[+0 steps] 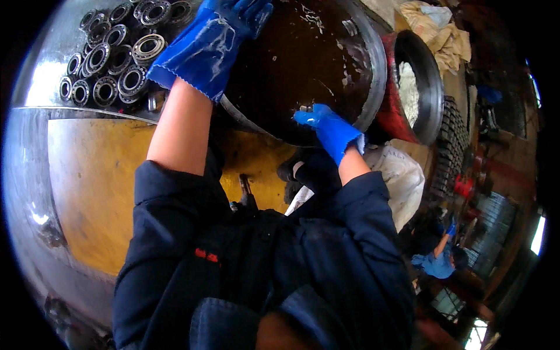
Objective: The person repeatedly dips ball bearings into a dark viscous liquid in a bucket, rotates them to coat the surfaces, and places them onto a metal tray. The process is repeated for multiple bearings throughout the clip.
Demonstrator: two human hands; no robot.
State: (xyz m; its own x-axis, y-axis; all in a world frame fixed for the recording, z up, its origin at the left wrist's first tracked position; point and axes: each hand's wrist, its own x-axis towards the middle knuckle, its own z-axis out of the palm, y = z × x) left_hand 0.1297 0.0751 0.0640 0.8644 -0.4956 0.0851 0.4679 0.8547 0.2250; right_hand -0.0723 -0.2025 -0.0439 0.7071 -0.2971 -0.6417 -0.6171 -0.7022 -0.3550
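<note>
My left hand (219, 41), in a wet blue rubber glove, reaches over the left side of a round tub of dark liquid (373, 64). Its fingers look stretched out, partly cut off by the top edge, with no held thing showing. Near the tub's close rim, my right hand (331, 129), gloved in blue too, has its fingers closed together over the liquid. A small shiny piece (305, 108) shows at those fingertips, too small to name. Many ball bearings (105, 90) lie grouped on a metal tabletop left of the tub.
Right of the tub stands a red drum (388, 96) with something white inside. A white sack (402, 175) sits below it, beside a stack of dark ridged parts (452, 140). Yellow sheet (87, 192) lies at left. Farther off at lower right, another person in blue (437, 264) works.
</note>
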